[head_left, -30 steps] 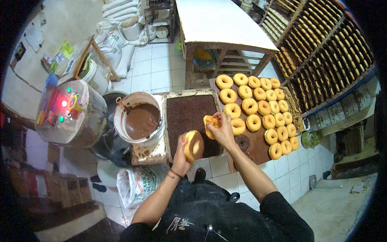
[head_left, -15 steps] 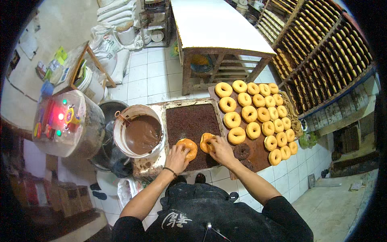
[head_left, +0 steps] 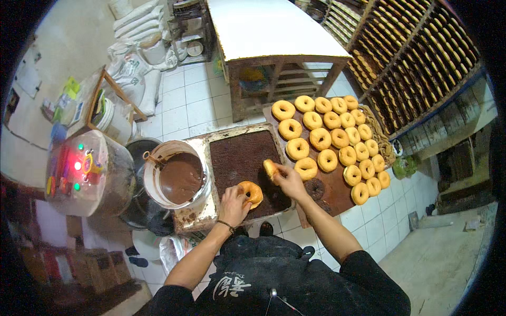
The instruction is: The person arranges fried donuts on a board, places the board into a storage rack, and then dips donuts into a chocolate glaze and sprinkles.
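My left hand (head_left: 233, 205) has its fingers closed on a plain golden ring doughnut (head_left: 253, 193) just above or on the tray (head_left: 206, 158) of dark chocolate sprinkles (head_left: 240, 150). In my right hand (head_left: 291, 183) is a second golden doughnut (head_left: 270, 168), turned nearly on edge over the sprinkles; its underside is hidden. Left of the tray stands a white bucket (head_left: 150, 181) of melted chocolate (head_left: 180, 178). To the right, several rows of plain doughnuts (head_left: 320, 138) lie on a brown board (head_left: 337, 196). Dark sprinkle-coated doughnuts (head_left: 314, 188) lie at its near left side.
A round, clear-walled container (head_left: 92, 174) with red and green lights stands at the left. A white-topped table (head_left: 274, 29) is beyond the tray. Racks (head_left: 406, 63) with rows of doughnuts fill the far right. White sacks (head_left: 139, 23) are stacked far left.
My right hand has tipped its doughnut from lying tilted to nearly on edge and lifted it slightly. My left hand keeps its doughnut low at the sprinkles. The whole view has shifted a little.
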{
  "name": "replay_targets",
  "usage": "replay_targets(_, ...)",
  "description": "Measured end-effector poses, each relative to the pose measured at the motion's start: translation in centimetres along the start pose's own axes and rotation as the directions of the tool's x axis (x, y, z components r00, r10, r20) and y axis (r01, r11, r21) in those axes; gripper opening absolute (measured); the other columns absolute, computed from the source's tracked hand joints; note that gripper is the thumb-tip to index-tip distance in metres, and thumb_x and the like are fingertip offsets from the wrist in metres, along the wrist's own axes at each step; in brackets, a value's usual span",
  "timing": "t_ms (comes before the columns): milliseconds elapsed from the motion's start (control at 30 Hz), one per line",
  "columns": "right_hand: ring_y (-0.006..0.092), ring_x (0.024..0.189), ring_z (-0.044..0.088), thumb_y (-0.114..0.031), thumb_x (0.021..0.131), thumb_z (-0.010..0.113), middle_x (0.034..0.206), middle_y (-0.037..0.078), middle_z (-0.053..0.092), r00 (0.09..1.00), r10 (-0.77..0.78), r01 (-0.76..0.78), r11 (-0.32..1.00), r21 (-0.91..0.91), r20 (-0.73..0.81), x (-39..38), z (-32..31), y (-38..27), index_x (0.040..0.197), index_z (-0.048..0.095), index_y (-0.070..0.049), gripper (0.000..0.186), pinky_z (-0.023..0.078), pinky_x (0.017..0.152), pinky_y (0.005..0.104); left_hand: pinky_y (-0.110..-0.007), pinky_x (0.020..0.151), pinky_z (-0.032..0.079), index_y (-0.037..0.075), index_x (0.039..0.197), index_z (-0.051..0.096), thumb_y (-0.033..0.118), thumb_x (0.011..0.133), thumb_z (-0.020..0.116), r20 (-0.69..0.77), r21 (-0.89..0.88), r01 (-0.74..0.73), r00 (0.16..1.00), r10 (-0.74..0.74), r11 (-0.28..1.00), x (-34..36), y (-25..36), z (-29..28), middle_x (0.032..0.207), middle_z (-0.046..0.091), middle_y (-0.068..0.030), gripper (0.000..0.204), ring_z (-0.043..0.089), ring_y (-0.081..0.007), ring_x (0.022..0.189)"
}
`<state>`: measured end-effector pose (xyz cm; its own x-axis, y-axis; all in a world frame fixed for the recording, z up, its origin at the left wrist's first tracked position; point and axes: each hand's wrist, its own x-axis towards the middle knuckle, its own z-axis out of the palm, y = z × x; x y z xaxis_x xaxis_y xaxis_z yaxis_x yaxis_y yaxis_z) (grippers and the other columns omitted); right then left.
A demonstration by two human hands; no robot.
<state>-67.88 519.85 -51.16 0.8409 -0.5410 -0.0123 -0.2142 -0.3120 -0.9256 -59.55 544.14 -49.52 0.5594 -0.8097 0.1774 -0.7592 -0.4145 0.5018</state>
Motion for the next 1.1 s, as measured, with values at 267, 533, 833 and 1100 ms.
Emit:
replay_targets(267,0.0209,0.108,0.062,-0.014,0.1,0.048,0.123,0.009,0.062,0.879,0.475,-0.168,0.234,0.957,0.038,-6.6,-11.6,3.0,0.123,0.059,-0.005,0.027,0.055,0.092,0.0434,-0.044,0.105,0.045,0.0,0.1,0.073,0.02,0.082,0.077,0.022,-0.046,0.14,0.99,-0.139,0.989,-0.8,1.0,2.6,0.128,0.057,-0.0154,0.027,0.05,-0.0354,0.122)
replay_targets(533,0.0274,0.107,0.063,-0.006,0.1,0.048,0.126,0.014,0.062,0.642,0.735,-0.159,0.406,0.9,-0.218,-9.6,-16.5,16.1,0.132,0.052,0.001,0.033,0.058,0.092,0.0407,-0.043,0.108,0.045,-0.005,0.109,0.07,0.015,0.085,0.076,0.005,-0.055,0.05,0.999,-0.049,0.997,-0.5,1.4,4.4,0.139,0.052,-0.0165,0.032,0.048,-0.0367,0.13)
replay_targets(833,0.0169,0.093,0.066,-0.002,0.096,0.057,0.115,0.011,0.067,0.614,0.688,-0.436,0.705,0.56,-0.387,-9.6,-17.2,14.2,0.136,0.056,-0.004,0.04,0.058,0.083,0.0303,-0.044,0.109,0.044,-0.003,0.107,0.07,0.014,0.087,0.072,0.044,0.004,0.072,0.996,-0.072,0.997,0.0,0.5,3.7,0.137,0.06,-0.0193,0.026,0.056,-0.0382,0.127)
replay_targets(1100,0.0133,0.098,0.066,-0.013,0.103,0.056,0.121,0.007,0.068,0.967,0.217,-0.253,0.781,0.571,0.132,-10.3,-13.9,4.8,0.142,0.055,-0.009,0.04,0.056,0.085,0.0301,-0.03,0.08,0.054,0.006,0.117,0.066,0.03,0.105,0.049,0.658,-0.719,0.695,0.676,-0.332,-0.009,7.5,5.0,0.8,0.109,0.07,-0.0074,0.031,0.067,-0.0174,0.094)
